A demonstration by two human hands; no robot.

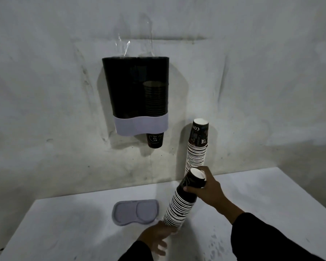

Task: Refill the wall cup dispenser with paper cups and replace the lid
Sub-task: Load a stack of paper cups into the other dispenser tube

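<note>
Hands (159, 236) on cup stack (179, 206), lid (135, 211) beside.

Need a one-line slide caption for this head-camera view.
Both hands lift a tilted stack of paper cups off the table; lid lies flat below the open wall dispenser.

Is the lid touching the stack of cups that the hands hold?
Apart. The head view shows bare table between the lid and the held stack.
</note>
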